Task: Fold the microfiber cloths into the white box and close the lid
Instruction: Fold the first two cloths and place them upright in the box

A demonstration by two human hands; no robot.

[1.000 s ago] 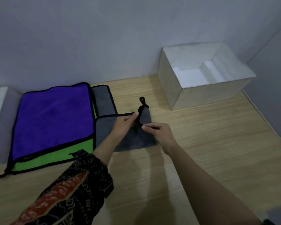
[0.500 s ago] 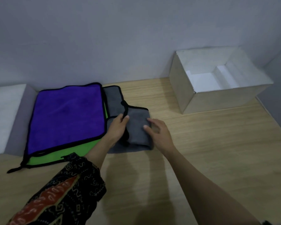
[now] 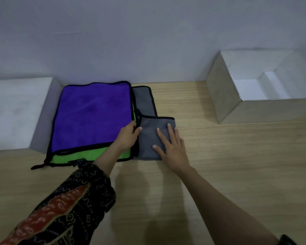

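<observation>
Grey microfibre cloth (image 3: pixel 153 138), folded small, flat on the wooden counter (image 3: pixel 228 165), touching the purple cloth (image 3: pixel 94 115) stacked over a green cloth (image 3: pixel 88 156). Pressed from above by the right hand (image 3: pixel 174 149), fingers straight and spread. Left edge pinched in the curled fingers of the left hand (image 3: pixel 127 137). White box (image 3: pixel 219 101) open, well apart at far right.

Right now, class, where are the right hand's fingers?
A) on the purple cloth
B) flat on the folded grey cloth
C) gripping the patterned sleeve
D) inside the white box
B: the right hand lays straight fingers on the folded grey cloth, well apart from the white box.
</observation>
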